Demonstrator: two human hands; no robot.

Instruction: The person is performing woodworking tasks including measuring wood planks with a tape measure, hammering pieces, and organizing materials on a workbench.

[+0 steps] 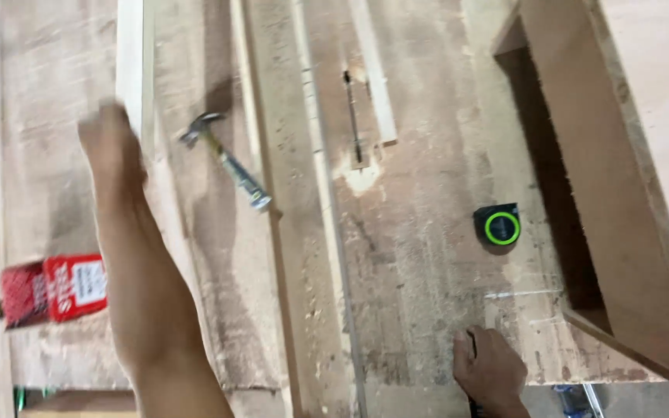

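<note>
Two hands out: left hand (pixel 110 143) reaches for the white strip (pixel 135 70), grip too blurry to tell; right hand (pixel 489 368) is clenched on something dark at the bench (pixel 420 255) edge. That hammer (pixel 226 159) nearby could easily get knocked off.

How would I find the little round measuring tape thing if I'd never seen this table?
Start at the big wooden workbench and go to the deep opening along its right side. Just left of that lies the tape measure, above the right hand. It is the only black thing with a bright green ring.
</note>
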